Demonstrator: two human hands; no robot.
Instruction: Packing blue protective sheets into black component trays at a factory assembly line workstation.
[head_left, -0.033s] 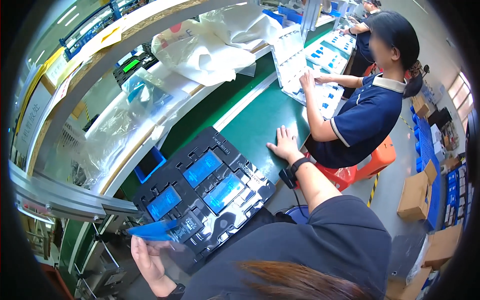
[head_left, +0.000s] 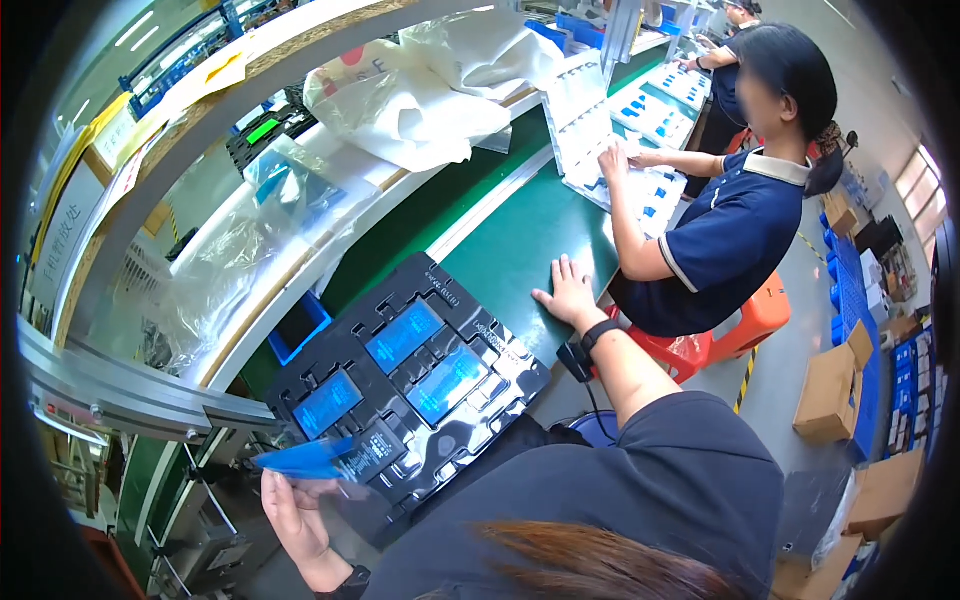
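A black moulded plastic tray (head_left: pixel 400 290) lies on the green worktop. Three flat rectangular battery packs with blue film faces sit in its recesses: a far one (head_left: pixel 404 336), a right one (head_left: pixel 447 385) and a left one (head_left: pixel 328 404). A fourth battery pack (head_left: pixel 371 453), at the near left, shows a black face. My left hand (head_left: pixel 298 520) pinches a blue translucent film (head_left: pixel 308 458) between thumb and fingers, held beside and partly over that black pack. Flat on the worktop past the tray's right side, my right hand (head_left: pixel 570 290) rests with fingers spread and holds nothing.
A co-worker (head_left: pixel 715 220) sits to the right, hands over white trays (head_left: pixel 650 190) of small blue pieces. Plastic bags (head_left: pixel 400 110) lie on a shelf (head_left: pixel 290 290) along the left. A blue bin (head_left: pixel 300 330) stands behind the tray. Red stools (head_left: pixel 755 310) and cartons (head_left: pixel 830 400) stand right.
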